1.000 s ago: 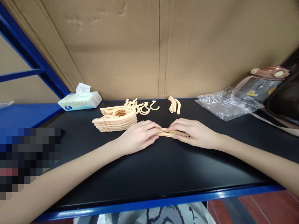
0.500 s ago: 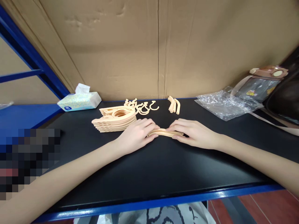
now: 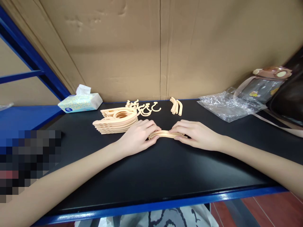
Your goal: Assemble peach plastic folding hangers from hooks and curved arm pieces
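Between my hands, low over the black tabletop [image 3: 165,170], lie curved beige plastic strips [image 3: 166,134], one along the other; they look like hanger arms. My left hand [image 3: 142,135] pinches their left end between thumb and fingers. The right end is gripped the same way by my right hand [image 3: 194,134], and the fingertips cover part of it. Just left of my left hand rises a stack of beige hanger pieces [image 3: 115,121]. Behind it are several loose beige hooks [image 3: 151,108]. A small bunch of curved strips [image 3: 176,106] rests farther back, beyond my right hand.
A tissue pack [image 3: 80,101] stands at the back left. Crumpled clear plastic [image 3: 229,105] and a strapped water bottle [image 3: 262,86] occupy the back right, beside a dark bag [image 3: 288,104]. Cardboard [image 3: 118,53] walls the rear; a blue edge [image 3: 165,203] borders the front.
The held strips have shifted slightly against each other; the front one now sticks out farther at the right end. Both hands stay almost in place.
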The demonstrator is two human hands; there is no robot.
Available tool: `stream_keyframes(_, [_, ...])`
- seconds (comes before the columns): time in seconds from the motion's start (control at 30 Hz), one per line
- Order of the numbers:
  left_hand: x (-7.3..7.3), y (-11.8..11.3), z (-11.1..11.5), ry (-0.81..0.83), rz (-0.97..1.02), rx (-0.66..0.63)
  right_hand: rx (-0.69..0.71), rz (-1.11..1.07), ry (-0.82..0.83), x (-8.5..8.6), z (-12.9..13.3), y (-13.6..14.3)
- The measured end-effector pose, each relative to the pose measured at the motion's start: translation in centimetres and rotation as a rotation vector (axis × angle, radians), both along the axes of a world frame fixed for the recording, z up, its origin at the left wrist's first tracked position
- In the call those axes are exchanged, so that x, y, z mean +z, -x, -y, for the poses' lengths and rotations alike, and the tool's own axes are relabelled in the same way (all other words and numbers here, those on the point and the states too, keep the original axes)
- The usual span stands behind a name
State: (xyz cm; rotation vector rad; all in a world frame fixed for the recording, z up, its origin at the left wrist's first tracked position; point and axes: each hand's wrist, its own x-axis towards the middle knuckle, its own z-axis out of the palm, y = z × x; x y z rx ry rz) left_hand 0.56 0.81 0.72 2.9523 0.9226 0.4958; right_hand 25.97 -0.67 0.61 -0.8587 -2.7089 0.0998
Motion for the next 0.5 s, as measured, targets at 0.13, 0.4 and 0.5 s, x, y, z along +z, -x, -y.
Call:
stream_keyframes(0.13, [-0.06,-0.04,0.01,-0.037,-0.030,0.015,-0.002,0.005,-0.007,0.02,0.02,0.05])
stream_keyframes(0.4, [-0.07,-0.16,0.12,-0.148,-0.080,0.023,-0.002,0.020,-0.027,0.17,0.20,0.05])
stream_keyframes(0.5, [-0.17,-0.15,0.07,-0.181,-0.096,0.041,-0.001,0.057,-0.089,0.00,0.13,0.25])
